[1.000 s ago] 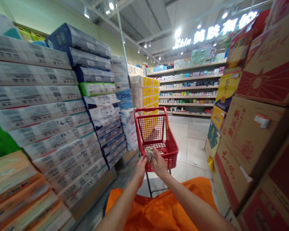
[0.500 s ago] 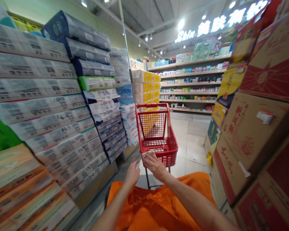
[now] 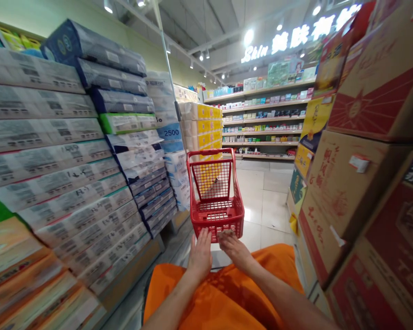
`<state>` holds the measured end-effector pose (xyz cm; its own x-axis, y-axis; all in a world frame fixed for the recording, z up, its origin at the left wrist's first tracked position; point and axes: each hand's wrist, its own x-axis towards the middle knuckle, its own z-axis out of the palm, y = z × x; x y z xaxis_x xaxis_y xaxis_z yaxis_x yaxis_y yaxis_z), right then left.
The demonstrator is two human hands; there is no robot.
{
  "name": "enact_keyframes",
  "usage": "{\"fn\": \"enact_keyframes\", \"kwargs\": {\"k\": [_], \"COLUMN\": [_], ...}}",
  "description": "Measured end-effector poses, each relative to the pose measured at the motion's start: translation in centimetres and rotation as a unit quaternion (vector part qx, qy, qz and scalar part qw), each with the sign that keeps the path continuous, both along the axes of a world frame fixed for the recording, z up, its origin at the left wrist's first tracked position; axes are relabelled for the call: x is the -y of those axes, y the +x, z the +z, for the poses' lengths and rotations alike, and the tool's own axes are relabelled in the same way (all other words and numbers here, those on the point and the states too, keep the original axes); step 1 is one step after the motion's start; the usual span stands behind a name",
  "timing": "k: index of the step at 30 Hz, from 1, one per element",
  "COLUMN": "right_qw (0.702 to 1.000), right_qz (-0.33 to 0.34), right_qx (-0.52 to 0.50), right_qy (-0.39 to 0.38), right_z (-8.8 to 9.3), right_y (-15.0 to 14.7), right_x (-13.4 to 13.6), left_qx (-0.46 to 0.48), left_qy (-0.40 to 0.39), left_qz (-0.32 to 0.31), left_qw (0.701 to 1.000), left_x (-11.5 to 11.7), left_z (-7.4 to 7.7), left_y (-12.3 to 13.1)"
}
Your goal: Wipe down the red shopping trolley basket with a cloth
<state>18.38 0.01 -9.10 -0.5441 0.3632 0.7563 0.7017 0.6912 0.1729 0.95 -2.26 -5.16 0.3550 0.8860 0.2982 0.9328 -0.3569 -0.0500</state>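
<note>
A red shopping cart [image 3: 216, 215] with a lattice basket stands directly in front of me. My left hand [image 3: 200, 254] has its fingers stretched forward at the basket's near side, with no object visible in it. Whether its fingertips touch the plastic is hard to tell. Beside it, my right hand [image 3: 237, 251] presses a small beige cloth [image 3: 226, 233] against the near rim of the basket. The fingers cover most of the cloth. Inside the basket, the grid floor shows.
Stacked tissue packs [image 3: 89, 174] line the left, with orange packs [image 3: 30, 279] nearer me. Yellow-and-white packs [image 3: 206, 126] stand behind the cart. Cardboard boxes [image 3: 347, 183] rise on the right. A tiled aisle [image 3: 253, 197] leads to product shelves [image 3: 261, 119]. Orange clothing [image 3: 227, 298] covers my lap.
My left hand has moved forward and up to the cart's near side. My right hand and the cloth have shifted right and down along the rim. The view has turned slightly.
</note>
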Motion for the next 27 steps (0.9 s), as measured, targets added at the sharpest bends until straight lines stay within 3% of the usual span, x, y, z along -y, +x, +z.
{"fn": "enact_keyframes", "kwargs": {"k": [2,8,12,15,19,25,27], "right_qw": [1.000,0.998,0.999,0.997,0.997,0.997,0.996], "right_qz": [0.007,-0.008,0.021,0.046,0.018,0.039,0.046], "right_qx": [-0.010,-0.057,-0.031,-0.031,-0.065,-0.054,-0.062], "right_qy": [-0.005,0.013,-0.037,-0.048,-0.036,-0.043,-0.037], "right_z": [-0.5,1.9,-0.1,-0.5,1.2,-0.8,0.2], "right_y": [0.5,2.4,2.3,1.9,1.9,1.8,1.8], "right_x": [0.4,0.3,0.5,1.1,1.0,0.8,0.7], "left_qx": [-0.029,-0.037,-0.070,-0.086,-0.084,-0.086,-0.081], "left_qy": [0.008,0.024,0.011,-0.016,-0.044,-0.074,-0.081], "left_qz": [-0.018,-0.059,-0.091,-0.071,-0.040,-0.036,-0.033], "left_qw": [0.999,0.997,0.993,0.994,0.995,0.993,0.993], "left_x": [-0.1,-0.1,-0.3,-0.5,-0.4,-0.6,-0.7], "left_z": [-0.4,-0.1,-0.2,-0.3,0.3,0.9,0.9], "left_y": [-0.1,0.4,0.7,0.2,-0.5,-0.5,-0.4]}}
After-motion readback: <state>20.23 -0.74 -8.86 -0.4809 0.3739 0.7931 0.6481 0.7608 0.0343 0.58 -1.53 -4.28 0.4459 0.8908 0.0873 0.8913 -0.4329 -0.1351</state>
